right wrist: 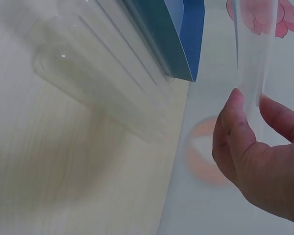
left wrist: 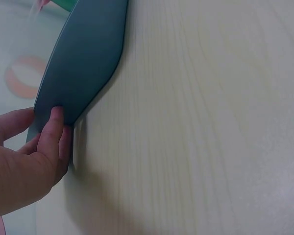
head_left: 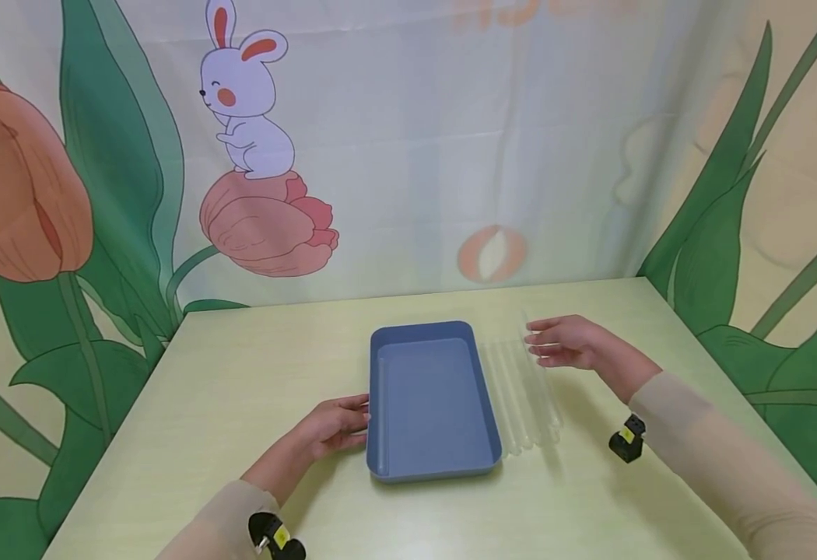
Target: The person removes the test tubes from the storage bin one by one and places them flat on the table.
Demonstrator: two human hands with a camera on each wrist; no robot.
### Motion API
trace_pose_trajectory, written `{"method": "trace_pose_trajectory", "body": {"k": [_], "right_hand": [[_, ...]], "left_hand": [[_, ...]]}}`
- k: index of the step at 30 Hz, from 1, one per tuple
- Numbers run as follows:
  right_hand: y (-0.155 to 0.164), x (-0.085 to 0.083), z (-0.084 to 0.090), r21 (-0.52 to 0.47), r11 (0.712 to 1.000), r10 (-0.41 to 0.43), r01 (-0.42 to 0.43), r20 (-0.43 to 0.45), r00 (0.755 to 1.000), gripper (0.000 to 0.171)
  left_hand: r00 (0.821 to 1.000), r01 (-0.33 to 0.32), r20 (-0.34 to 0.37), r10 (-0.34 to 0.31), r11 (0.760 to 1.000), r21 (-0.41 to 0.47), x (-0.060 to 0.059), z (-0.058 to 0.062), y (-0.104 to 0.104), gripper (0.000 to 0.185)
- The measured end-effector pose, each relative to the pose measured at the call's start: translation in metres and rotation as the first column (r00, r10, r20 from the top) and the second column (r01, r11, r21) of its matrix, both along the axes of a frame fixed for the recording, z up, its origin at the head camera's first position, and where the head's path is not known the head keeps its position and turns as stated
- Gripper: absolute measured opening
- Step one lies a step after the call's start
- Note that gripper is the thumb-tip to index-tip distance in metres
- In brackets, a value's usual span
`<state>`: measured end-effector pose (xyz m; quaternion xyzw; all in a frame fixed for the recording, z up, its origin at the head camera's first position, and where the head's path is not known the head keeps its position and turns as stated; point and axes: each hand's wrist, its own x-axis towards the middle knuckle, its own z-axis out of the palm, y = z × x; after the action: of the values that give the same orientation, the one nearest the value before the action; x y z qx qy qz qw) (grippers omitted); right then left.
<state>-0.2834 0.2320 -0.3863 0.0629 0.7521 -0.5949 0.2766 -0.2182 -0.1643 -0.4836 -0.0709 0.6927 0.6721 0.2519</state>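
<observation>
A blue rectangular tray (head_left: pixel 429 467) sits in the middle of the pale wooden table. My left hand (head_left: pixel 362 416) holds the tray's left wall (left wrist: pixel 83 63), thumb at the rim and fingers (left wrist: pixel 55 128) on the outside. One clear tube (head_left: pixel 381 412) lies inside the tray along that wall. Several clear tubes (head_left: pixel 520 400) lie side by side on the table just right of the tray (right wrist: pixel 183 34). My right hand (head_left: pixel 531 342) hovers over their far ends. In the right wrist view this hand (right wrist: pixel 250 98) pinches a clear tube (right wrist: pixel 255 44) between thumb and fingers, lifted off the lying tubes (right wrist: pixel 103 68).
A printed curtain with a rabbit and tulips (head_left: pixel 261 155) closes off the table's back and sides. Bare tabletop (head_left: pixel 240 373) stretches left of the tray and in front of it. Small black-and-yellow wrist cameras (head_left: pixel 627 439) sit on both sleeves.
</observation>
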Motion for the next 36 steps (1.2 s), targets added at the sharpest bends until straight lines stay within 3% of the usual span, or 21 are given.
{"method": "trace_pose_trajectory", "body": {"k": [19, 36], "right_hand": [[0.027, -0.007, -0.015, -0.017, 0.999, -0.035, 0.035, 0.020, 0.999, 0.062], [0.027, -0.016, -0.035, -0.002, 0.998, -0.065, 0.065, 0.063, 0.996, 0.062]], "left_hand": [[1.000, -0.025, 0.011, 0.025, 1.000, -0.016, 0.000, 0.000, 0.001, 0.061], [1.000, -0.018, 0.007, 0.018, 1.000, -0.016, 0.000, -0.001, 0.000, 0.062]]}}
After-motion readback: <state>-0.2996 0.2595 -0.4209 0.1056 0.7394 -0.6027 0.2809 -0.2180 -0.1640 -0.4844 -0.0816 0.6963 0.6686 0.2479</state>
